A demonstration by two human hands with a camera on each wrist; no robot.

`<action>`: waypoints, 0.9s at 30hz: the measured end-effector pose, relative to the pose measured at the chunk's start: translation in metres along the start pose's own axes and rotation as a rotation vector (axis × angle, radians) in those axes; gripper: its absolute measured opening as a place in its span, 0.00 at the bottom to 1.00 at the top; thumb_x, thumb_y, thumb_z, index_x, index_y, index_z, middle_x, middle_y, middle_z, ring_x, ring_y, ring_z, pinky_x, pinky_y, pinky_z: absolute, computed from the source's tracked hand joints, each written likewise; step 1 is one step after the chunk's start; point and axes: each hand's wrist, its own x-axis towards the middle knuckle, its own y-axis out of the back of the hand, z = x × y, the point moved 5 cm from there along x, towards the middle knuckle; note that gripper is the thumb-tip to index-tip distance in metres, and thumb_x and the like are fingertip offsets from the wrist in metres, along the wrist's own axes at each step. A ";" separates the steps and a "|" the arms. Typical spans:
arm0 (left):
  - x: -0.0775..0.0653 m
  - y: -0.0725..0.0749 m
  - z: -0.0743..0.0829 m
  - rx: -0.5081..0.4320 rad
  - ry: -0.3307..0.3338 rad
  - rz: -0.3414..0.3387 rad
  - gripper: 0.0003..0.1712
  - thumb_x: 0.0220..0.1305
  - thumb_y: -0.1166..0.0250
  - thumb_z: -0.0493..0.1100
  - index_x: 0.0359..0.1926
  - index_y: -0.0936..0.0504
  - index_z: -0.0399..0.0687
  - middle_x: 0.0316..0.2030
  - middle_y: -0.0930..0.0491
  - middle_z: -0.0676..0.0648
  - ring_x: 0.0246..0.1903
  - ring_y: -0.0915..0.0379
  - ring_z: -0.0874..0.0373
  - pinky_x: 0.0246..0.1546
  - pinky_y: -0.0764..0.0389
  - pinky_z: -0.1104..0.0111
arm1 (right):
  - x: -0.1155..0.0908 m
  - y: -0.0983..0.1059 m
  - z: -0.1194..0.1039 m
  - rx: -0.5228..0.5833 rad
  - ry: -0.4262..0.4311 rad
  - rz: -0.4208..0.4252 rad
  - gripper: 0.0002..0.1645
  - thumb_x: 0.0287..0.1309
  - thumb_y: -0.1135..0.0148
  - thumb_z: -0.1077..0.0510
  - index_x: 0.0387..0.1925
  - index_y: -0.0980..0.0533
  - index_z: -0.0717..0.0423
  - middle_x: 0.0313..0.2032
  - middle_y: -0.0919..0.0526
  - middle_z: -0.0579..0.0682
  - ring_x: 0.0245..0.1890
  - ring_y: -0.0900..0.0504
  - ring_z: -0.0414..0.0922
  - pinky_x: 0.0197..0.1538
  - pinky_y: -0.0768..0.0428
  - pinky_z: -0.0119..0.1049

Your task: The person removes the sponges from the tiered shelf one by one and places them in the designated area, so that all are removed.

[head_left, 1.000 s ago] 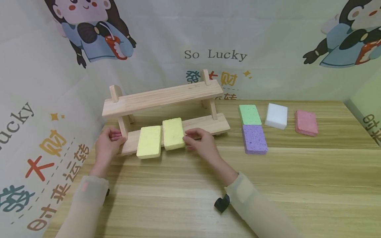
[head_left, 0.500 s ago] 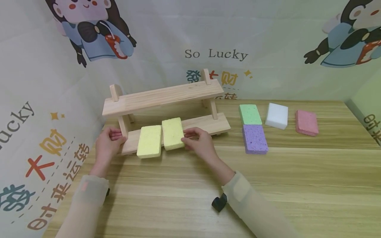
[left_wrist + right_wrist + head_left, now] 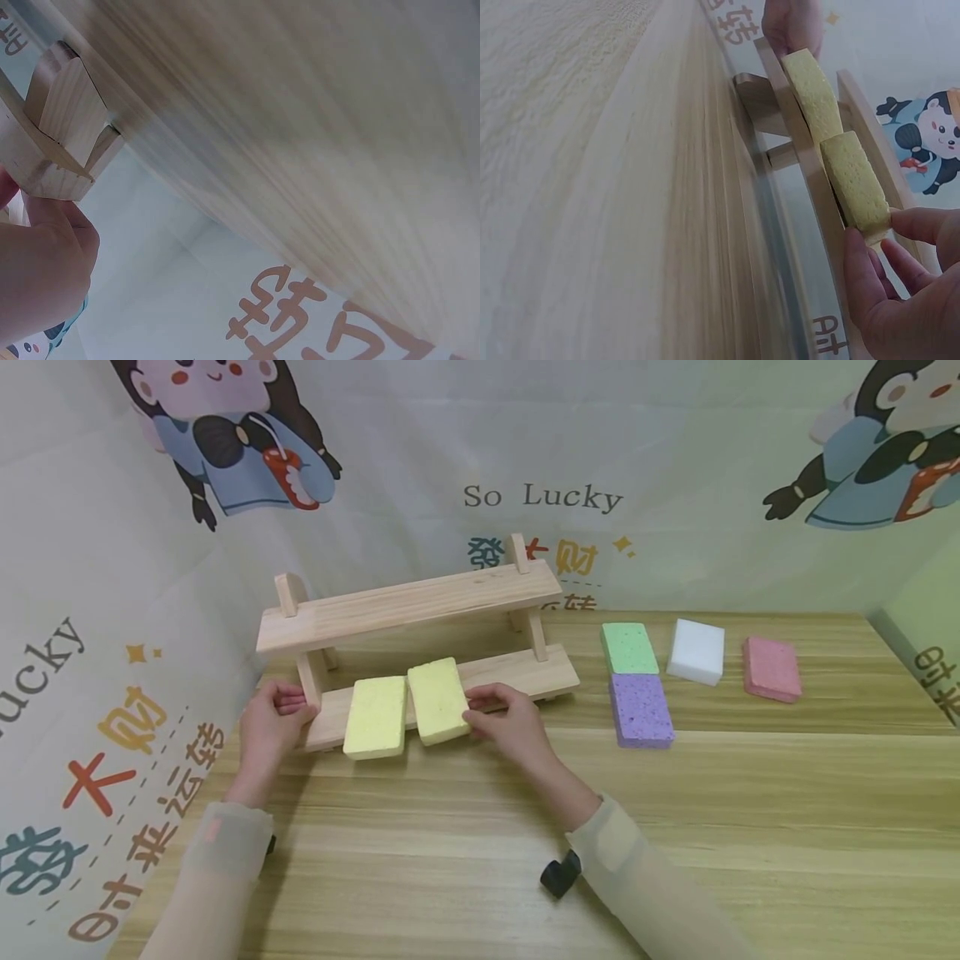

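Observation:
On the lower board of a two-tier wooden rack (image 3: 408,606) lie two yellow sponges, their near ends jutting past the board's front edge. The left sponge (image 3: 375,717) lies nearly straight. Beside it, the right sponge (image 3: 438,702) is turned at a slight angle, its near end farther right. My right hand (image 3: 510,722) pinches that sponge at its right edge; the right wrist view shows thumb and fingers at the end of the sponge (image 3: 855,184). At the rack's left end my left hand (image 3: 273,718) grips the lower board near the upright; in the left wrist view some fingers are hidden.
Right of the rack, a green sponge (image 3: 630,648) touches a purple sponge (image 3: 642,711). Farther right lie a white sponge (image 3: 697,652) and a pink sponge (image 3: 772,670). All rest on the wooden table (image 3: 750,827). A printed cloth (image 3: 405,452) hangs behind.
The right yellow sponge shifted slightly left, then back right and a little nearer, turning as my right hand moved with it. My left hand and the rack stayed put.

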 end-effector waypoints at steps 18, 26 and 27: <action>0.002 0.000 -0.002 0.005 0.009 -0.006 0.20 0.63 0.33 0.35 0.53 0.26 0.34 0.43 0.18 0.43 0.28 0.34 0.80 0.30 0.29 0.88 | -0.009 0.020 -0.004 -0.029 0.022 0.001 0.19 0.58 0.34 0.70 0.52 0.22 0.67 0.48 0.19 0.64 0.33 0.18 0.42 0.49 0.13 0.48; 0.003 -0.001 -0.003 0.005 0.005 0.001 0.19 0.62 0.32 0.36 0.52 0.25 0.34 0.42 0.18 0.45 0.27 0.34 0.80 0.29 0.29 0.87 | -0.017 0.035 -0.006 -0.033 0.032 0.001 0.21 0.58 0.35 0.71 0.54 0.23 0.68 0.50 0.19 0.65 0.33 0.18 0.40 0.49 0.13 0.48; 0.003 -0.001 -0.003 0.005 0.004 0.002 0.19 0.62 0.32 0.36 0.52 0.25 0.35 0.42 0.18 0.45 0.27 0.34 0.80 0.29 0.29 0.87 | -0.018 0.037 -0.005 -0.032 0.029 -0.001 0.21 0.58 0.35 0.71 0.54 0.23 0.69 0.51 0.20 0.65 0.33 0.18 0.39 0.49 0.13 0.48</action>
